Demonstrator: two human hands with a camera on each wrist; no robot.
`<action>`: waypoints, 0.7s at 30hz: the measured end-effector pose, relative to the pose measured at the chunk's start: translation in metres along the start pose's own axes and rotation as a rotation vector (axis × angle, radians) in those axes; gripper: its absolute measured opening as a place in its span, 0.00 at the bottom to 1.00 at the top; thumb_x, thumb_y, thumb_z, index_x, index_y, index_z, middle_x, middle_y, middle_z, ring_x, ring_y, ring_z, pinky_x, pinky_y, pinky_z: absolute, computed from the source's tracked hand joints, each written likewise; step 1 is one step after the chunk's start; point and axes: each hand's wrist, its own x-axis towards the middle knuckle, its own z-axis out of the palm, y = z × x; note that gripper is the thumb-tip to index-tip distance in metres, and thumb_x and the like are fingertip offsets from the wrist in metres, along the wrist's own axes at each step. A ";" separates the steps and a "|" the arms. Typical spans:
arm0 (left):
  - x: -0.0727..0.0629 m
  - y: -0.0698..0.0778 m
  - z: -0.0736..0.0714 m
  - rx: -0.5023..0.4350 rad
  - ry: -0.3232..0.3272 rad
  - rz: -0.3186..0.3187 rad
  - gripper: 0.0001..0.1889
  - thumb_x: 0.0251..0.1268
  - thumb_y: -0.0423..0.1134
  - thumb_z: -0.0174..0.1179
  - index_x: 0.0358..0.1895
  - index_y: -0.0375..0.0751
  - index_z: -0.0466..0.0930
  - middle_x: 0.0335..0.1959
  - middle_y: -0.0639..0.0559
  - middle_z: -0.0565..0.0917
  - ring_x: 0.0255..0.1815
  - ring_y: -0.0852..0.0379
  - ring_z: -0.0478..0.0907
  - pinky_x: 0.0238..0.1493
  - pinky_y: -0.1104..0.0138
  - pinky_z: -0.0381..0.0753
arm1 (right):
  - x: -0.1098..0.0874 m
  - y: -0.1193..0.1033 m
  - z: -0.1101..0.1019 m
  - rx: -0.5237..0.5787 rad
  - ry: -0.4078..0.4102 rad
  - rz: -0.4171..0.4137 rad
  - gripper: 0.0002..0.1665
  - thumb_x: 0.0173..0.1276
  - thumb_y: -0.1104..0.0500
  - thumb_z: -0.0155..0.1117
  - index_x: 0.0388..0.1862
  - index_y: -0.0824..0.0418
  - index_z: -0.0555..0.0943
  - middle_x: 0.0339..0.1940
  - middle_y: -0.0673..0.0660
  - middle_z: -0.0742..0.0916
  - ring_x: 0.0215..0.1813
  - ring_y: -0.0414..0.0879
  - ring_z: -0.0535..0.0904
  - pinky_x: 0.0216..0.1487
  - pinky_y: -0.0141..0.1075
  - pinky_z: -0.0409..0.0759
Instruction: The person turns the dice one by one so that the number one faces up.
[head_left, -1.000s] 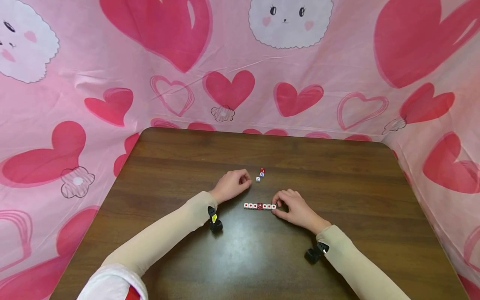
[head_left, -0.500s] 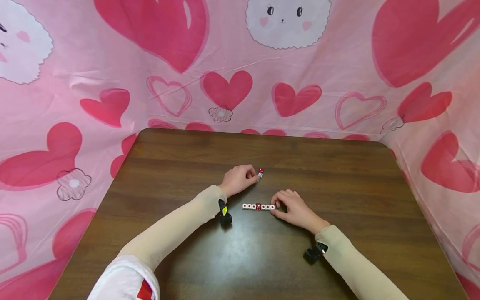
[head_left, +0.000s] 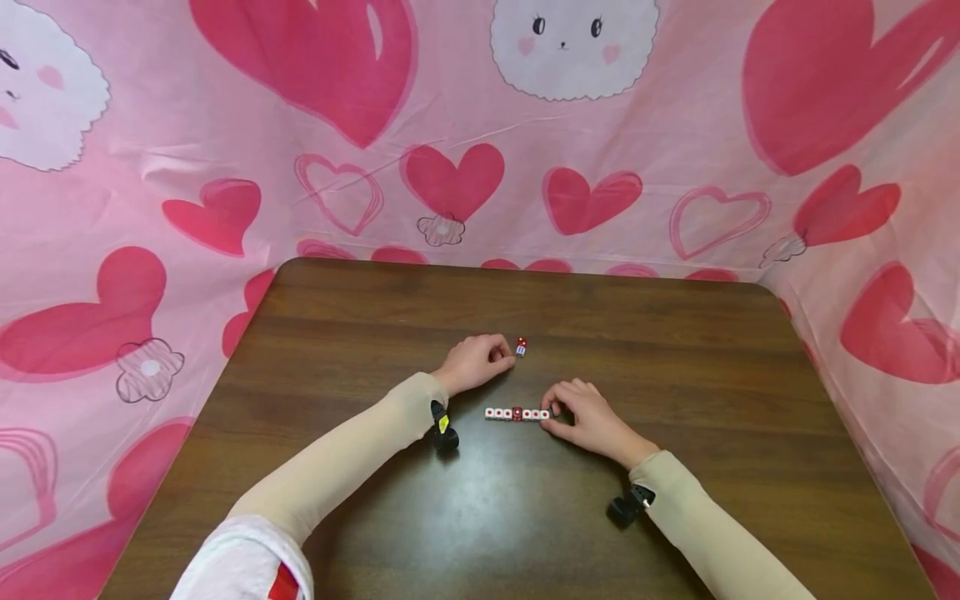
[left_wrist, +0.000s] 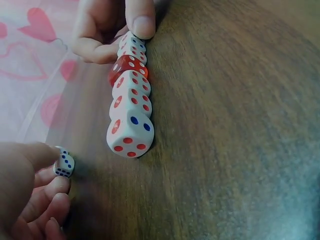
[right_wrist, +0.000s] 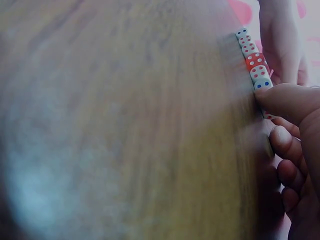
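Observation:
A straight row of dice [head_left: 498,413] lies on the table, mostly white with one red die [head_left: 517,413] in the middle. My right hand [head_left: 588,418] holds the row's right end, its thumb and index finger pinching the end die [right_wrist: 269,116]. Beyond the row, my left hand [head_left: 476,363] pinches a white die [left_wrist: 65,162] with blue pips between thumb and fingers; in the head view the fingers hide that die. Just right of the left fingertips stand a red die [head_left: 522,342] and a blue-and-white die [head_left: 521,351], close together.
The brown wooden table [head_left: 675,350] carries everything. A pink cloth [head_left: 300,100] printed with hearts hangs behind and along both sides. Each wrist wears a small black camera, the left one [head_left: 446,437] above the table near the row.
My left hand has reached right to the loose dice, taken the white die nearest me, and drawn back slightly left. My right hand has stayed at the row's end.

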 end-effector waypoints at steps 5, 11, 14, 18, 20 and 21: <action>-0.002 -0.001 -0.001 0.007 -0.010 0.027 0.06 0.70 0.43 0.69 0.42 0.48 0.84 0.31 0.58 0.84 0.32 0.61 0.78 0.40 0.64 0.75 | 0.000 -0.002 0.000 -0.001 0.002 0.003 0.14 0.63 0.56 0.78 0.39 0.48 0.79 0.31 0.39 0.75 0.38 0.38 0.66 0.47 0.40 0.62; -0.003 0.000 0.000 -0.002 -0.007 0.009 0.07 0.73 0.46 0.66 0.44 0.48 0.84 0.32 0.57 0.84 0.32 0.62 0.78 0.39 0.65 0.75 | -0.001 -0.002 0.000 0.000 0.000 0.015 0.14 0.63 0.56 0.78 0.39 0.48 0.79 0.31 0.39 0.75 0.38 0.38 0.65 0.46 0.40 0.61; -0.002 0.001 0.001 0.010 -0.003 -0.005 0.08 0.73 0.47 0.66 0.44 0.48 0.83 0.31 0.57 0.83 0.31 0.61 0.77 0.37 0.65 0.74 | -0.001 -0.001 0.000 0.002 0.002 0.013 0.14 0.64 0.56 0.78 0.39 0.47 0.79 0.31 0.39 0.75 0.38 0.38 0.65 0.46 0.40 0.61; -0.002 0.001 0.000 0.020 -0.016 0.006 0.08 0.70 0.45 0.69 0.43 0.48 0.82 0.29 0.58 0.81 0.30 0.60 0.76 0.37 0.65 0.73 | -0.001 -0.001 0.001 -0.001 0.009 -0.001 0.14 0.64 0.55 0.78 0.39 0.47 0.79 0.32 0.39 0.75 0.38 0.37 0.65 0.46 0.40 0.61; -0.001 0.001 0.000 0.020 -0.021 0.011 0.08 0.70 0.45 0.70 0.43 0.48 0.81 0.30 0.58 0.81 0.30 0.60 0.76 0.37 0.65 0.73 | -0.001 0.001 0.001 -0.004 0.012 -0.005 0.14 0.64 0.55 0.78 0.39 0.47 0.79 0.32 0.39 0.75 0.38 0.38 0.66 0.46 0.40 0.61; -0.002 0.000 0.001 0.017 -0.022 0.010 0.08 0.70 0.46 0.69 0.43 0.49 0.82 0.30 0.58 0.81 0.30 0.61 0.76 0.37 0.65 0.73 | -0.001 0.001 0.001 -0.003 0.012 -0.004 0.14 0.64 0.55 0.78 0.39 0.47 0.79 0.32 0.39 0.75 0.38 0.38 0.66 0.46 0.40 0.61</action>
